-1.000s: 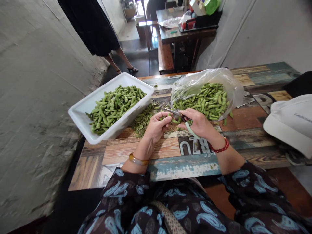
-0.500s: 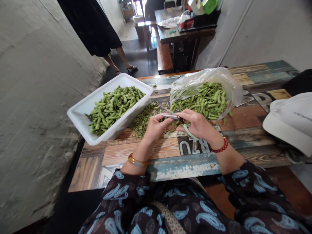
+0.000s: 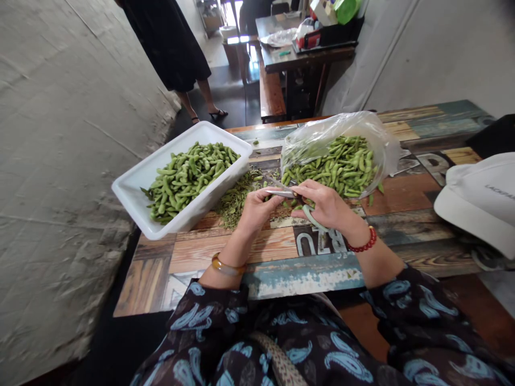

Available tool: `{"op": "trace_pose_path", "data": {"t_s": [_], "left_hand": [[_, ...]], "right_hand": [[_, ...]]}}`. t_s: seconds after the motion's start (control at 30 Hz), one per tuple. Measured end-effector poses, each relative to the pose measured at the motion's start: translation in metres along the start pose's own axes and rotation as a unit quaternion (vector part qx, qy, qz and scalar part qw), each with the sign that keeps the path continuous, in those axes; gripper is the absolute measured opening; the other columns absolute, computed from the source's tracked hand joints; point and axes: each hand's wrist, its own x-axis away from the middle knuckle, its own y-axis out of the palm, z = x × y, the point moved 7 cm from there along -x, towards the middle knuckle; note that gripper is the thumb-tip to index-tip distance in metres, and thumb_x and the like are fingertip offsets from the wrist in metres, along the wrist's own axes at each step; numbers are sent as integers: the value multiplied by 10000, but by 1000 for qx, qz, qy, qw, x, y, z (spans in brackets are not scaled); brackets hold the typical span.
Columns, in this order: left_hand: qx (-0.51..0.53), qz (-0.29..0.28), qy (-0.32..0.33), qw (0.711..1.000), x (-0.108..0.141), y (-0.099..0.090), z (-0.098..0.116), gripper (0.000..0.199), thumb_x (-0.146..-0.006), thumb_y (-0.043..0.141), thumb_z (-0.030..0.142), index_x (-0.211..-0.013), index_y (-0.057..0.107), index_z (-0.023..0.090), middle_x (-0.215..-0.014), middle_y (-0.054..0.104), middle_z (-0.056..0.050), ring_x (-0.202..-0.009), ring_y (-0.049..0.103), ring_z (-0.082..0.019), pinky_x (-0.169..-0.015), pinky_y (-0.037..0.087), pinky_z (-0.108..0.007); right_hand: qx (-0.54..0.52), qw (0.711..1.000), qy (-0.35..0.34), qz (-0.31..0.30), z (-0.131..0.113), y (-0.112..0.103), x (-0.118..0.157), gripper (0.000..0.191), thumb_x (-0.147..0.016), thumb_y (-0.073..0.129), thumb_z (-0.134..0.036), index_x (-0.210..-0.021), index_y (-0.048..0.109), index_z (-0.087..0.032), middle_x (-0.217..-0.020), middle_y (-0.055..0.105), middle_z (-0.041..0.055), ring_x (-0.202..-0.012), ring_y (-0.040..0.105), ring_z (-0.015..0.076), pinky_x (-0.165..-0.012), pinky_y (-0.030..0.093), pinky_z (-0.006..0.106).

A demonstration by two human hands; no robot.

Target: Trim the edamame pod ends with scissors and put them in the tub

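My right hand (image 3: 324, 203) is closed around a pair of scissors (image 3: 310, 217) with pale green handles. The blades stand partly apart and point left toward my left hand (image 3: 258, 208). Its thumb and fingers are pinched together beside the blade tips; whatever is between them is hidden. Just beyond my hands, green edamame pods (image 3: 348, 166) spill from the mouth of a clear plastic bag (image 3: 362, 122). More pods (image 3: 189, 177) are heaped in a white plastic tub (image 3: 161, 231) to the left. Trimmed green scraps (image 3: 233, 206) lie between the tub and my left hand.
The patchwork wooden table (image 3: 229, 245) runs along a grey wall (image 3: 52, 161) at left. A white cap (image 3: 478, 198) sits at the right. Beyond stand a bench (image 3: 271, 94), another table (image 3: 273, 29) with a black tray, and a person in a dark skirt (image 3: 173, 48).
The person's dark skirt has shifted to the right in the background. My hands and the scissors have hardly moved.
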Motion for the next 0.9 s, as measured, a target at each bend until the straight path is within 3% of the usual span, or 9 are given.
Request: {"op": "trace_pose_path", "data": {"t_s": [0.43,0.5,0.63,0.9], "left_hand": [[10,2,-14,1000,0,2,0,155,-697,795,308,-780,779,178,-805,744,-25,-766,632,-157,-762,488,-275],[45,28,-33,998,0,-2,-3,186,-673,815,314,-784,763,174,-771,713,-10,-665,578,-116,-647,455,-238],[158,66,-93,981,-2,-9,-13,271,-649,838,337,-829,713,177,-611,563,47,-471,382,-42,-434,268,-184],[245,89,-119,958,-2,-11,-13,346,-599,867,285,-840,644,175,-655,570,51,-501,418,-34,-421,266,-139]], "right_hand": [[20,1000,14,-14,2,3,1,395,-890,665,-405,-1225,618,-201,-875,598,51,-734,574,200,-682,500,321],[18,999,29,4,6,2,1,389,-884,672,-410,-1215,617,-213,-900,613,56,-754,589,205,-707,513,330],[12,996,61,69,16,-4,1,447,-837,718,-453,-1200,620,-210,-942,618,68,-766,604,211,-729,537,350],[14,998,39,52,12,1,0,535,-809,749,-444,-1250,590,-187,-1046,626,105,-882,621,248,-796,545,392]]}}
